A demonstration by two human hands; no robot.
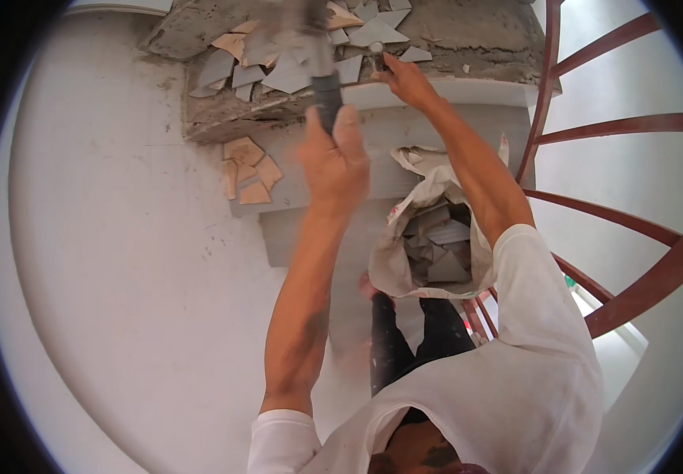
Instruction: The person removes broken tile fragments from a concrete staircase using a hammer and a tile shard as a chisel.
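My left hand is closed round the black grip of a hammer. The hammer's upper part is smeared by motion above the broken tiles. To its right, my right hand grips a chisel with a round metal top. The chisel stands at the front edge of a step covered in rough mortar, and its lower end is hidden. Grey and tan tile shards lie loose over the mortar around both tools.
An open woven sack holding tile shards stands on the stairs below my right forearm. Tan shards lie on the lower step at left. A red-brown metal railing curves along the right; a white wall rises at left.
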